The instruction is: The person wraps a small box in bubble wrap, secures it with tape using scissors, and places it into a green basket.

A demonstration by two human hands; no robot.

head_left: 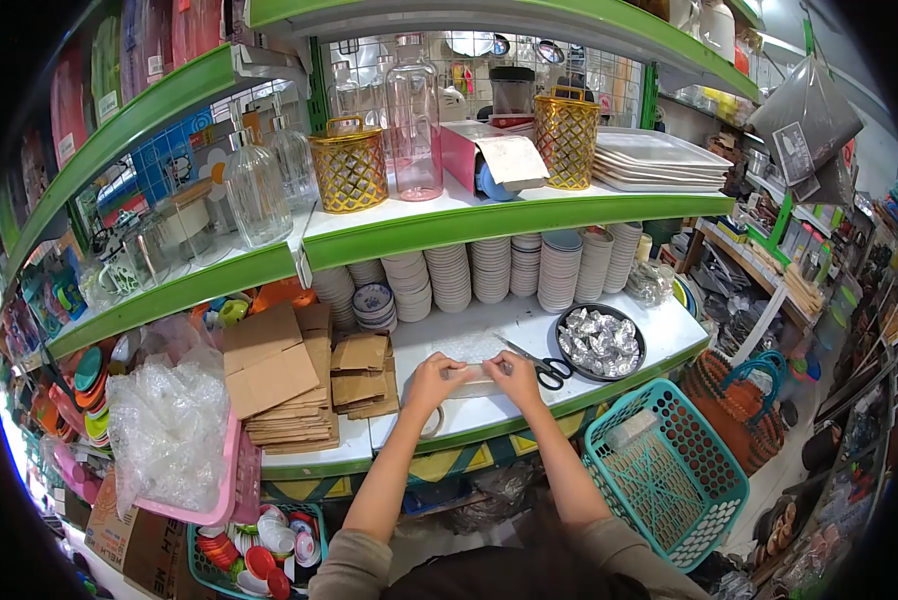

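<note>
White shelf (469,415) lay bare only near its front edge, where left hand (434,380) and right hand (514,378) both gripped a bubble-wrapped bundle (474,383); scissors (549,372) crowded 3 o'clock, cardboard stack (289,385) 9 o'clock.

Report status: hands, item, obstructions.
Left hand and right hand both gripping bubble-wrap bundle on white shelf. Scissors lie just beside right hand; foil-filled bowl beyond.

shelf edge (509,222) green | lattice basket (349,172) gold | floor basket (711,470) teal | wrapped bundle (474,380) whitish
</note>
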